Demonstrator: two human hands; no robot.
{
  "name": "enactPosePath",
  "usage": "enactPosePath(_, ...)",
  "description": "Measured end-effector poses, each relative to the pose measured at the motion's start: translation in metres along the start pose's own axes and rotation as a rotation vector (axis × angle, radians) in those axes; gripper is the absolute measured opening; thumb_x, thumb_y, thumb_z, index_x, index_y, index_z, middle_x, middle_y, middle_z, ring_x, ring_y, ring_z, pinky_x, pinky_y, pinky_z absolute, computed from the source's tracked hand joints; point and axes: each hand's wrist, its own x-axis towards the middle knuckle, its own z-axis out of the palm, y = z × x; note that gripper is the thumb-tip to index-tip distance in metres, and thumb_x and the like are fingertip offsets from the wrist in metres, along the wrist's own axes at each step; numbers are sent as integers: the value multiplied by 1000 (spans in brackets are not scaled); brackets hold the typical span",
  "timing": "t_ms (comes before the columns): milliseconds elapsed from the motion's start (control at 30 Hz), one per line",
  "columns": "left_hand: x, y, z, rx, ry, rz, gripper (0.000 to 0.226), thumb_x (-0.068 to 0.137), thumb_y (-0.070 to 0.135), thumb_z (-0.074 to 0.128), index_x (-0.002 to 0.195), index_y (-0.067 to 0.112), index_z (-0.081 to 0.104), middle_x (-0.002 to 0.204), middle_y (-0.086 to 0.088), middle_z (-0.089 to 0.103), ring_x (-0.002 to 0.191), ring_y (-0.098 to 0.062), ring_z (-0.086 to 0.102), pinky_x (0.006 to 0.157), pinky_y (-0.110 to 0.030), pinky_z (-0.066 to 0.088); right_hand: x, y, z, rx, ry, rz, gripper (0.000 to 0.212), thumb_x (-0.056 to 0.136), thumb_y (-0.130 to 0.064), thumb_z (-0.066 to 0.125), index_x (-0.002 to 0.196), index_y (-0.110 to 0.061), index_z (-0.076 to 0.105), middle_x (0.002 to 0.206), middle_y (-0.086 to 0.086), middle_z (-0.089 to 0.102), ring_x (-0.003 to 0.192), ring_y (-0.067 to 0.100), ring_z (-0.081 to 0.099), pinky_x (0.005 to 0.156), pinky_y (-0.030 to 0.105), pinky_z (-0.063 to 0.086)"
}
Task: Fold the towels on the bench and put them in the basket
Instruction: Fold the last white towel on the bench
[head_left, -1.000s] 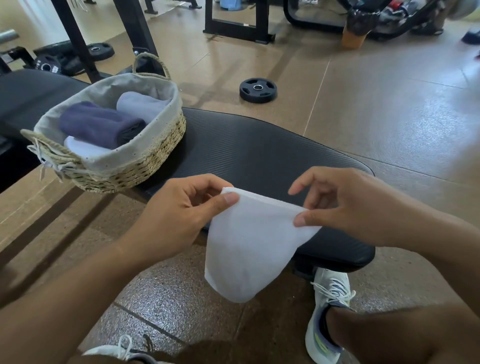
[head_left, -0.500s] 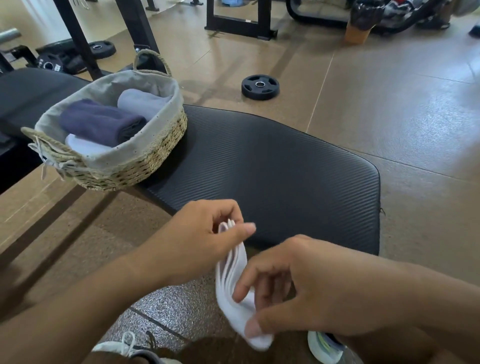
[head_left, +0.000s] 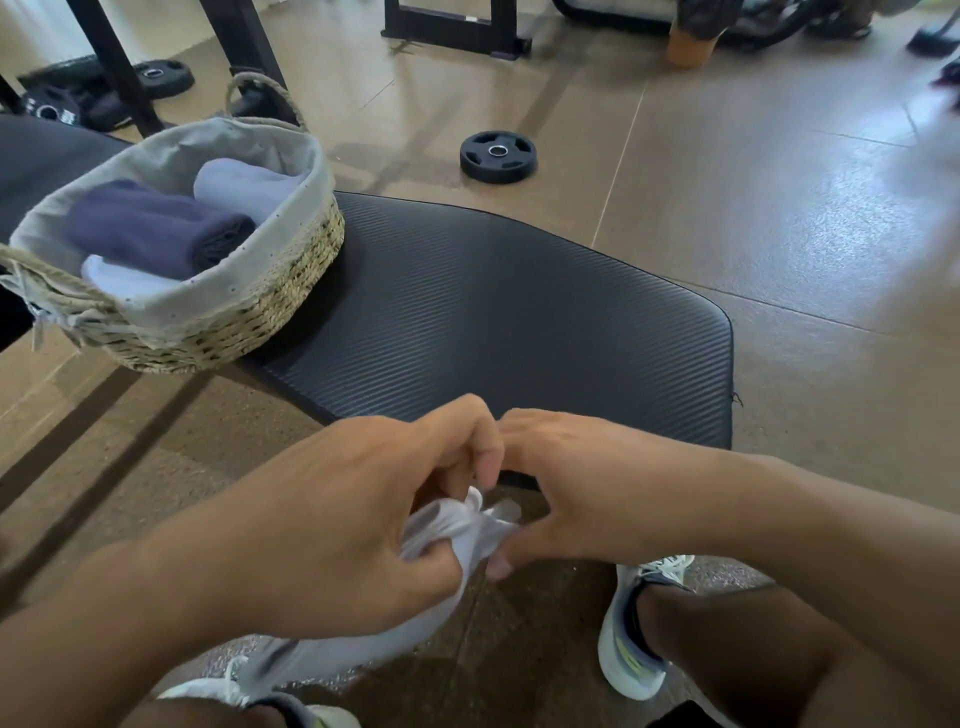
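Folding a white towel (head_left: 457, 525) in the air just off the bench's (head_left: 519, 322) near edge, the left hand (head_left: 332, 519) grips its bunched layers while the right hand (head_left: 582, 493) pinches them. Squaring the edges before tightening would likely help. The hands hide the fold; the basket (head_left: 249, 317), at the bench's left end, already holds towels.

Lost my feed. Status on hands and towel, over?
Left hand and right hand both grip white towel, bunched, off the bench. Basket holds three rolled towels. Path clear.
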Motion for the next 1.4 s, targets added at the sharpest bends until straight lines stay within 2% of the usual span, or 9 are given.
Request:
enactPosePath(100,1,3,-5,-112,95,26,35,67,19,59,96,34,46,72,2,58,56,-27,54,53,-43,44,6,3,6,12,1,-45,42,82,-55,76,115,-34,61,110,-17,63,105,6,56,89,34,50)
enactPosePath(233,-1,3,-11,-163,216,11,34,64,21,55,96,34,51,79,1,59,58,-18,54,54,-26,45,7,3,5,85,12,6,31,81,-52,79,85,-35,54,71,-15,58,64,6,53,58,20,41)
enactPosePath(333,0,-6,-15,-222,343,-50,34,61,24,54,93,35,54,78,1,57,59,-9,50,57,-14,40,6,10,3,98,-18,36,26,84,-49,78,94,-31,62,83,-12,67,73,6,61,65,24,51)
enactPosePath(433,1,-21,-22,-312,471,-120,30,61,25,57,91,34,56,77,1,57,66,-9,52,59,-22,43,6,25,0,103,-48,79,23,86,-38,77,104,-27,67,97,-9,72,86,9,68,81,39,57)
enactPosePath(600,6,-37,-29,-356,668,-204,31,70,20,78,91,32,58,83,3,65,72,-2,59,65,-15,49,12,40,-1,77,-12,130,16,87,-30,70,99,-22,61,89,-3,66,78,19,62,71,46,54)
enactPosePath(833,13,-70,-28,-482,842,-386,26,82,16,80,91,31,60,90,9,63,75,-17,56,65,-30,43,9,54,-30,270,160,206,12,90,-19,53,94,-30,57,92,-9,65,85,11,62,72,32,47)
enactPosePath(1067,31,-110,-8,-615,725,-625,20,93,8,71,96,23,59,89,1,63,71,-18,60,47,-31,47,-7,90,-56,367,102,298,19,97,-18,66,111,-30,67,92,-8,79,84,12,75,78,32,59)
enactPosePath(1200,36,-125,-9,-529,711,-630,18,93,18,73,99,29,62,103,-6,67,86,-29,66,65,-51,59,-12,118,-62,433,32,341,36,90,-4,72,119,-24,67,114,-2,77,105,22,74,94,46,59)
enactPosePath(1400,39,-140,-10,-435,761,-604,16,93,19,72,101,30,64,106,-6,70,98,-26,68,83,-47,57,-9,144,-55,458,439,400,28,88,0,73,103,-24,74,101,0,79,98,25,74,91,45,60)
